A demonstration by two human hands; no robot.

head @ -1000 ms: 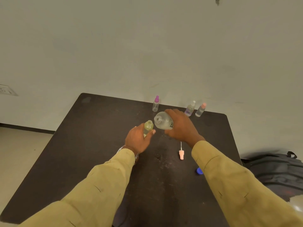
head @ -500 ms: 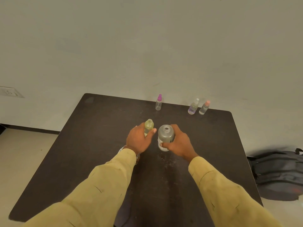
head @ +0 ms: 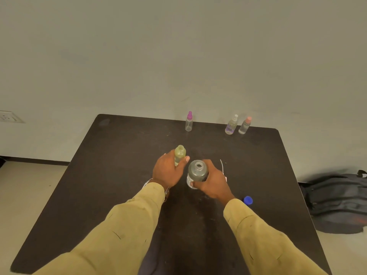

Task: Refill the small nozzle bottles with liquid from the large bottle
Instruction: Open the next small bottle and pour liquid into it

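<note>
My left hand (head: pixel 167 171) grips a small yellowish bottle (head: pixel 180 153) that stands upright on the dark table (head: pixel 119 175) with its neck uncapped. Just right of it, my right hand (head: pixel 213 180) holds the large clear bottle (head: pixel 197 172), upright on the table with its mouth open. A pink nozzle with a thin white tube (head: pixel 222 166) lies right of my right hand, partly hidden by it. The blue cap (head: pixel 248 200) lies beside my right wrist.
Three small capped nozzle bottles stand along the far table edge: purple-topped (head: pixel 188 122), white-topped (head: pixel 231 125) and pink-topped (head: pixel 244 125). A dark backpack (head: pixel 337 201) lies on the floor to the right. A wall socket (head: pixel 8 116) is at far left.
The large bottle was tilted over the small yellowish bottle a second ago; my right hand has brought it upright and set it on the table. My left hand has stayed on the small bottle.
</note>
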